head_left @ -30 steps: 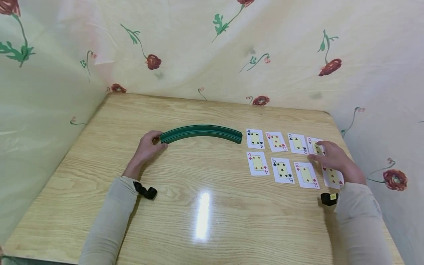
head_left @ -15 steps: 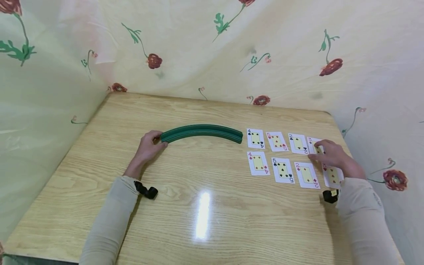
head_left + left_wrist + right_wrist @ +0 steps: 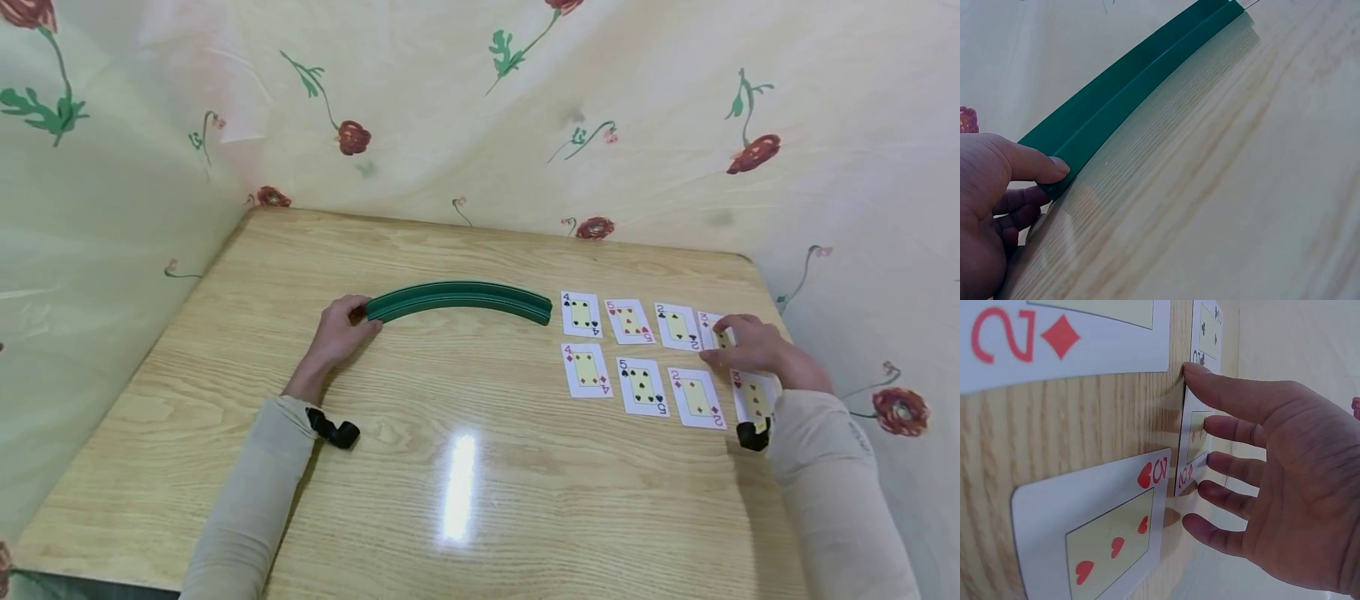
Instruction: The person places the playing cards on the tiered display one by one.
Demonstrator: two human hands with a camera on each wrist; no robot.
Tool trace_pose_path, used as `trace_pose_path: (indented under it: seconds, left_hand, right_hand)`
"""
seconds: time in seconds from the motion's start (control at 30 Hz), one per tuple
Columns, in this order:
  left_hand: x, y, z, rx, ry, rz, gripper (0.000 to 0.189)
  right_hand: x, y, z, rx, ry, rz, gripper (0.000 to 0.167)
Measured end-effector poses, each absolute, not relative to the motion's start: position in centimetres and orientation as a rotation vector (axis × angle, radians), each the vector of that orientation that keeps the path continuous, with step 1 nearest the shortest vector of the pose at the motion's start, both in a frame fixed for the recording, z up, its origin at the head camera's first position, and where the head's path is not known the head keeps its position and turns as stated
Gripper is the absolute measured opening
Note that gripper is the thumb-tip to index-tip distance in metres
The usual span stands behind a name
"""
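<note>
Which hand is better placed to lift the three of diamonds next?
Likely the right hand: its fingers are at the three of diamonds; the left hand grips the green rail, farther away.

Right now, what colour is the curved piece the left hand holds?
Green; the head view shows the curved piece best, with nearly its whole length visible.

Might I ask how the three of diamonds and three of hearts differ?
The three of diamonds lies in the far row, the three of hearts in the near one. In the head view, the right hand partly hides the three of diamonds; the wrist camera, the three of hearts. Both are face-up red threes.
</note>
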State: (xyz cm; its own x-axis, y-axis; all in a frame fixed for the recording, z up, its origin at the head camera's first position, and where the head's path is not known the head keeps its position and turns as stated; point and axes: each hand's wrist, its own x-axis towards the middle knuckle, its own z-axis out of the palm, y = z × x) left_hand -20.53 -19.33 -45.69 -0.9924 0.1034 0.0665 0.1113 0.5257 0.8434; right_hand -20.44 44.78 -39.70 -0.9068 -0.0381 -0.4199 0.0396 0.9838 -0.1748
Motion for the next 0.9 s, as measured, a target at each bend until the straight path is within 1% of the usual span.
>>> trace_pose_path:
  seconds: [0.33,0.6,0.9]
  left_hand:
    - [-20.8,-19.3,-45.9,-0.192,-2.726,-1.537,0.037]
    - [-20.8,-19.1,-45.8,-0.197,-2.722,-1.534,0.036]
    - [-20.6,-19.2,-45.8,-0.170,-2.724,-1.548,0.036]
  right_hand:
    - [-20.7,45.1,-39.8,-0.016,2.702,-0.265,0.072]
    - [-21.1,45.4,-39.7,-0.042,2.705,-0.234,0.073]
    - [-22.1,45.6,-39.5,-0.088,2.728,-0.303,0.056]
